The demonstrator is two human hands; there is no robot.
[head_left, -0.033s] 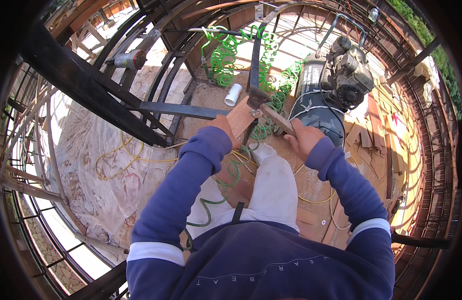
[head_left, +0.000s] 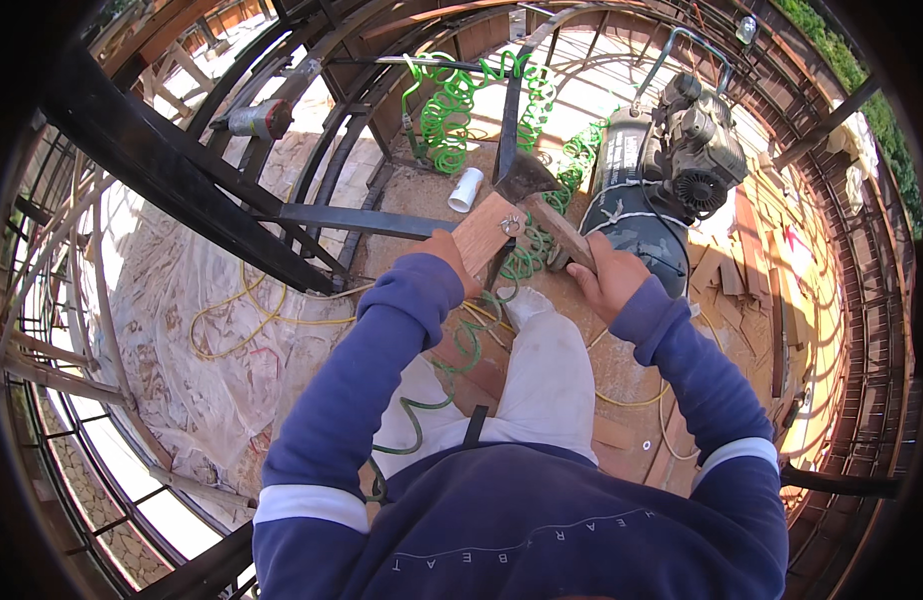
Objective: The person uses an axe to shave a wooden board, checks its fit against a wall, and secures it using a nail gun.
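My left hand [head_left: 447,258] is closed around the lower end of a short reddish-brown wooden block [head_left: 485,236], which slants up and to the right. On the block's face near its right edge sit small shiny bent metal pieces [head_left: 512,226], perhaps nails. My right hand [head_left: 612,275] grips the wooden handle of a striking tool [head_left: 560,229]. Its broad dark metal head hangs just above the block's upper end; whether it is a hammer or an adze I cannot tell. The block lies in front of a dark metal frame bar [head_left: 367,219].
An air compressor [head_left: 637,215] stands beyond my right hand. Green coiled hose [head_left: 447,120] hangs over the frame and trails between my legs. Yellow hose [head_left: 217,355] winds across the floor. A white cylinder [head_left: 466,190] lies ahead, scrap boards [head_left: 747,260] at right, plastic sheeting [head_left: 217,390] at left.
The tool's head has tilted up and slightly right, away from the block's end, and its handle has turned with it. My left hand and the block have stayed in place.
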